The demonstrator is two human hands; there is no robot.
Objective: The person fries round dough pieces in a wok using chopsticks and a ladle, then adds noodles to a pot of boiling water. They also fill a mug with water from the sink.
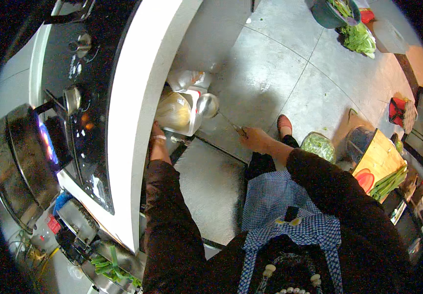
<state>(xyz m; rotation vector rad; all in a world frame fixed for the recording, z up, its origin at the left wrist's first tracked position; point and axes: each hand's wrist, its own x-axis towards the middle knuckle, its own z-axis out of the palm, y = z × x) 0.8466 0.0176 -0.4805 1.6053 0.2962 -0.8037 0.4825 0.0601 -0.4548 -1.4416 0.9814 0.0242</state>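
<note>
My right hand (253,137) is closed on the handle of a metal ladle (208,105), whose round bowl lies to the left, against the rim of a white container (195,126). In that container, below the counter edge, is a clear plastic bag with yellowish contents (174,111). My left hand (157,136) reaches beneath the counter beside the container; its fingers are partly hidden by the counter edge, so its grip does not show. Another clear bag (185,80) lies just beyond the container.
Left, a gas hob (97,73) burns with a blue flame beside a large dark pot (20,165). Green vegetables (110,266) fill a metal bowl at lower left. On the right stand a cutting board (375,158), a bag of chopped greens (318,147) and a green bucket (325,16).
</note>
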